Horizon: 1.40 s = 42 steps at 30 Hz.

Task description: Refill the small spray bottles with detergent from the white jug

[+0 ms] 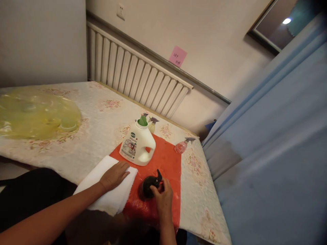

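Note:
My left hand (pixel 114 175) lies flat, fingers stretched out, on a folded white towel (pixel 109 200) at the front edge of the table. With thumb and fingers, my right hand (pixel 163 197) grips the top of a dark pump bottle (pixel 148 186), whose black nozzle points up and away. This bottle stands on a red plastic sheet (pixel 166 160). Behind it, on the same sheet, is a large white detergent jug (pixel 138 144) with a green piece in its open mouth. The lower part of the dark bottle is hard to make out.
A pink spray bottle (pixel 181 146) stands at the sheet's right edge, and more spray bottles (pixel 152 125) are partly hidden behind the jug. A yellow plastic bag (pixel 38 114) lies on the floral tablecloth (pixel 99 119) at left. A radiator (pixel 138 73) runs behind; a blue curtain (pixel 268 143) hangs at right.

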Available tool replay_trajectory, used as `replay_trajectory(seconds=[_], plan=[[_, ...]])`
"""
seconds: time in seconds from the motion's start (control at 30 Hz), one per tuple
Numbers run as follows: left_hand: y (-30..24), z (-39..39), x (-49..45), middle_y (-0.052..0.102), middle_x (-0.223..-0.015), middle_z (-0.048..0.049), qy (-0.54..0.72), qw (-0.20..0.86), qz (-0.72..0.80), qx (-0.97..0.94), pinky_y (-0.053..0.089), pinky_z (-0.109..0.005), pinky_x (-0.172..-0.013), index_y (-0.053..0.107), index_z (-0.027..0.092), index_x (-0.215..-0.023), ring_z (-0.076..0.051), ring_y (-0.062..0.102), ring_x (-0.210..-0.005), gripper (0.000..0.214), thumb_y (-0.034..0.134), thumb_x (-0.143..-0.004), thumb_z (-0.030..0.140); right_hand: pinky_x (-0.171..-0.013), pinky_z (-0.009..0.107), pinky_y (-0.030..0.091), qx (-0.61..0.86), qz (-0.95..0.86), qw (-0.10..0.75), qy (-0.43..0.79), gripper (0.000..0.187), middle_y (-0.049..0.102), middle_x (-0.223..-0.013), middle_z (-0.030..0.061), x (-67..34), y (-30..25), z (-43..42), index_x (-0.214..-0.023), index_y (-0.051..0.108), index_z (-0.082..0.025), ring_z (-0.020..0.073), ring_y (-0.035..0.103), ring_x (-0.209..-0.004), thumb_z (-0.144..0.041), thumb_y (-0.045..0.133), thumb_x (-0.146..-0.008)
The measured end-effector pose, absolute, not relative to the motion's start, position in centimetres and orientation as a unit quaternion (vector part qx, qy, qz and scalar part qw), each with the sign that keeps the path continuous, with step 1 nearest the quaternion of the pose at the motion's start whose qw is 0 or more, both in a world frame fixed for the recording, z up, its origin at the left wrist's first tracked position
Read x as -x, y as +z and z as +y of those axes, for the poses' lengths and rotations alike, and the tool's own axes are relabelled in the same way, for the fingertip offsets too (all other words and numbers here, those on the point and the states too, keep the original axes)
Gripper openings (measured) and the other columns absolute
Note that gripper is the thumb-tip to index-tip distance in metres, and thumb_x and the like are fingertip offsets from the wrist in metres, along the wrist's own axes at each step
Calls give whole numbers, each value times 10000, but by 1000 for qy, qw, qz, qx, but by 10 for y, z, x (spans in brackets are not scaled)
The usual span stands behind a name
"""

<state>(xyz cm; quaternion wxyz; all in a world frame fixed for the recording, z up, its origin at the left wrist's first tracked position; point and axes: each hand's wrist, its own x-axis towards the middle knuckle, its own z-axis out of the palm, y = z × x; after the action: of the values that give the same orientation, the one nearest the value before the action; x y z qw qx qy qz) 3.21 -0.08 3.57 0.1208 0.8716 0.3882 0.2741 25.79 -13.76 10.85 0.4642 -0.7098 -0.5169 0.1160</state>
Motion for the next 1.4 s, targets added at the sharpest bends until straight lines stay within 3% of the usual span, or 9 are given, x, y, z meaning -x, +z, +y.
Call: replay_trajectory(seconds=[0.1,0.23,0.43,1.0,1.27,1.4], plan=[[36,-1,-32,629,-976,-92,274,118,390,-871,478,-396,-869,617,183,-983,-253,570,-936,270,409,-978,356,-836,390,515,720,-499,470,106,439,698,-1039,103,-261,100,-139,-1059,684,-159,272,635,-919,-253,762,-637],[35,-1,-32,630,-971,-91,272,117,392,-871,479,-395,-864,619,183,-976,-252,572,-927,254,420,-972,341,-1045,491,434,723,-502,459,125,686,643,-1275,153,-262,84,-144,-1216,640,-152,358,565,-1205,-217,812,-554],[32,0,-32,631,-992,-92,278,115,390,-870,475,-394,-877,618,185,-979,-253,572,-944,259,418,-976,348,-1074,488,436,711,-516,449,163,889,597,-1348,162,-254,71,-149,-1339,546,-132,371,541,-1266,-149,824,-495],[33,1,-32,634,-993,-107,269,106,385,-877,481,-412,-869,620,168,-985,-265,574,-935,236,434,-977,313,-926,413,543,734,-483,464,116,689,720,-1114,136,-262,74,-140,-1192,630,-129,319,680,-1037,-253,786,-533],[35,1,-33,625,-968,-96,264,107,385,-878,476,-399,-866,616,172,-972,-253,572,-920,248,420,-988,324,-775,338,577,738,-432,497,144,640,757,-963,91,-318,95,-137,-1183,628,-130,266,726,-848,-363,767,-603],[30,4,-32,623,-974,-90,273,112,378,-878,479,-398,-856,616,178,-994,-253,575,-929,246,434,-982,343,-774,312,554,785,-373,485,94,656,761,-929,78,-360,108,-113,-1123,655,-148,269,721,-856,-455,779,-557]])
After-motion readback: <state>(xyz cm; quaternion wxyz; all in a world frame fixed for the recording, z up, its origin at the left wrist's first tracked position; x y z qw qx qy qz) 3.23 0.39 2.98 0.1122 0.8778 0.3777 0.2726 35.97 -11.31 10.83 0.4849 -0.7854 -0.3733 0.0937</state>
